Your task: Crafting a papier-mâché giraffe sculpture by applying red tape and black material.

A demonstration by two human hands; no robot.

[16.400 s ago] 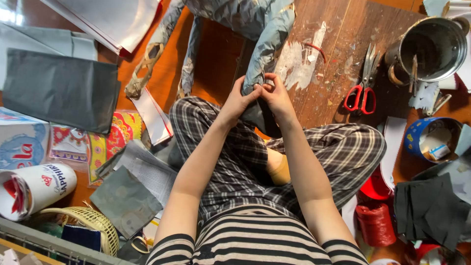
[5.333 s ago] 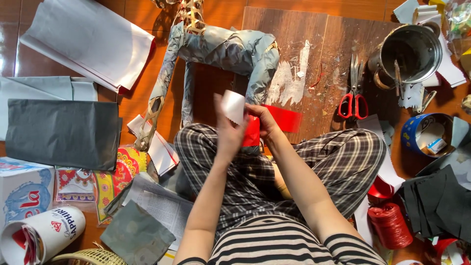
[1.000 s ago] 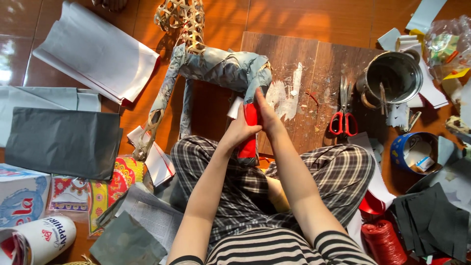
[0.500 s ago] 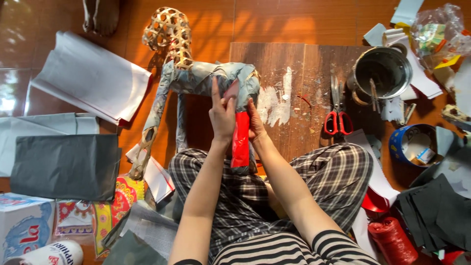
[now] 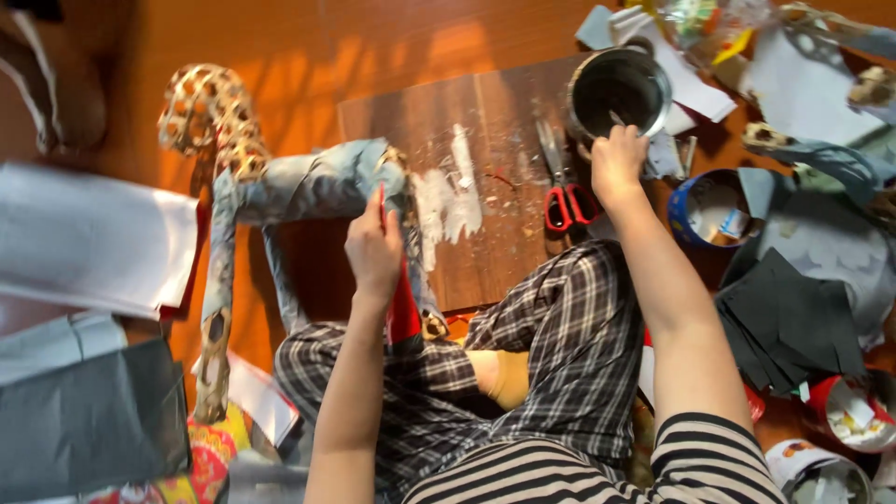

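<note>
My left hand (image 5: 373, 250) presses a red paper strip (image 5: 401, 308) against the rear of a paper-covered animal figure (image 5: 308, 187) that stands on the floor in front of my crossed legs. The figure's neck and head (image 5: 201, 112) are bare wire mesh. My right hand (image 5: 618, 163) reaches to the rim of a metal pot (image 5: 616, 89) and grips a thin brush handle standing in it.
Red-handled scissors (image 5: 560, 191) lie on a glue-smeared wooden board (image 5: 467, 187). A blue tin (image 5: 714, 207) sits right of my forearm. Black paper sheets (image 5: 793, 322) lie at the right, white and grey sheets (image 5: 84, 243) at the left.
My right hand has left the red strip and moved right to the metal pot. My left hand stays on the strip at the figure. The camera has shifted.
</note>
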